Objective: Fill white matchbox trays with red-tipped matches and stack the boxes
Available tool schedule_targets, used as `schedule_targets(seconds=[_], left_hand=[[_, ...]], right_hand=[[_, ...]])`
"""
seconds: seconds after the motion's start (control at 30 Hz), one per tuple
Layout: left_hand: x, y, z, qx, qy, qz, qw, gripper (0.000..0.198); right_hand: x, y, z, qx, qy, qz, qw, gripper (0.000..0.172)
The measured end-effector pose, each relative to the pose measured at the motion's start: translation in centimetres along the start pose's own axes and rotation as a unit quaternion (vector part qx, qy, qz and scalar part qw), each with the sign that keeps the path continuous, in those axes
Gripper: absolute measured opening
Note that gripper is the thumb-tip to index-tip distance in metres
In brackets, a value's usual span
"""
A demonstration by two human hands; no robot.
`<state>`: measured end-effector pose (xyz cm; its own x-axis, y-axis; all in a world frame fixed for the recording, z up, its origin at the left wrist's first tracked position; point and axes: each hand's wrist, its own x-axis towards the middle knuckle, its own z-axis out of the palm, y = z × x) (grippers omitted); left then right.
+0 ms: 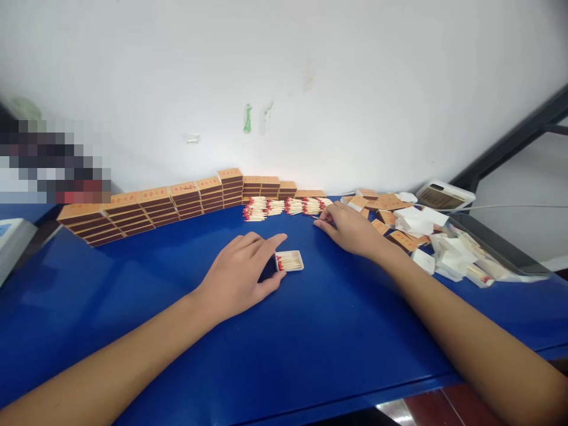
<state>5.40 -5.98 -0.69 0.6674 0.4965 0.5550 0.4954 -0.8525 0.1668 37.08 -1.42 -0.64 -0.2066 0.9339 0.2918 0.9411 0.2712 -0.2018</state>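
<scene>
A small white matchbox tray (299, 253) holding red-tipped matches lies on the blue table. My left hand (239, 269) is at its left end, thumb and forefinger apart on either side; the thumb is by the near edge and the forefinger stays off the tray. Beyond it, loose matches (276, 207) lie in several small piles, red heads mostly to the left. At the right end of these piles, my right hand (348, 225) has its thumb and forefinger pinched together on what looks like a match (315, 217). Its other fingers are curled by the pile.
Orange matchboxes (153, 207) stand stacked in a row along the white wall. On the right lie scattered matchbox sleeves (402, 239), white trays (423, 261), a phone in a pale case (444, 195) with a white cable, and a dark flat panel (497, 242). The blue table (284, 349) has its edge nearest me.
</scene>
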Motion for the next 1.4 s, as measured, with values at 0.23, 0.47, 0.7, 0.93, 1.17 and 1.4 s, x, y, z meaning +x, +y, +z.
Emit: schedule_targets(seconds=[0.23, 0.47, 0.7, 0.93, 1.17, 1.4], left_hand=[[0.0, -0.1, 0.0, 0.002, 0.001, 0.002, 1.0, 0.055], [0.0, -0.1, 0.0, -0.001, 0.0, 0.002, 1.0, 0.055], [0.0, 0.0, 0.0, 0.004, 0.008, 0.007, 1.0, 0.056], [0.0, 0.0, 0.0, 0.005, 0.0, 0.007, 1.0, 0.056], [0.0, -0.1, 0.0, 0.007, -0.004, 0.005, 1.0, 0.055], [0.0, -0.1, 0.0, 0.008, -0.006, 0.004, 1.0, 0.055]], right_hand=[[0.2, 0.9, -0.4, 0.002, 0.002, 0.004, 1.0, 0.019], [0.8, 1.4, -0.5, 0.04, -0.008, -0.013, 0.999, 0.018], [0.9, 1.1, -1.4, 0.037, -0.023, -0.044, 0.998, 0.016], [0.0, 4.8, -4.2, 0.021, -0.108, -0.013, 0.994, 0.02], [0.2, 5.5, -3.2, 0.03, -0.109, -0.005, 0.994, 0.017], [0.5, 4.5, -3.4, 0.036, -0.065, -0.028, 0.997, 0.014]])
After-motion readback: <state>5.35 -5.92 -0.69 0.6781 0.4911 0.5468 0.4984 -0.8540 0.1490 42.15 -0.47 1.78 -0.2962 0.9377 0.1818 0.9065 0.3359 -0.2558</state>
